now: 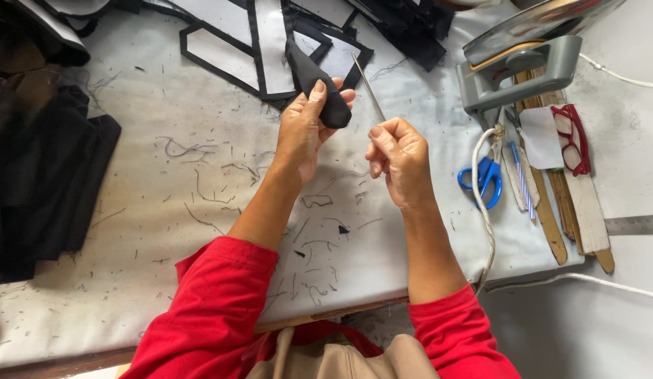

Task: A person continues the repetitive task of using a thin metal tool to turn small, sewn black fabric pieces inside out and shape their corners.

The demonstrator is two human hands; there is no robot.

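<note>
Left hand (302, 130) pinching black fabric piece (318, 90) between thumb and fingers; right hand (399, 158) closed around thin metal rod (368, 88), tip slanting up beside the fabric. Beyond the left hand, black-edged white panels (232, 42). Right of the right hand, blue scissors (486, 179), red glasses (572, 137), grey iron (523, 67).
</note>
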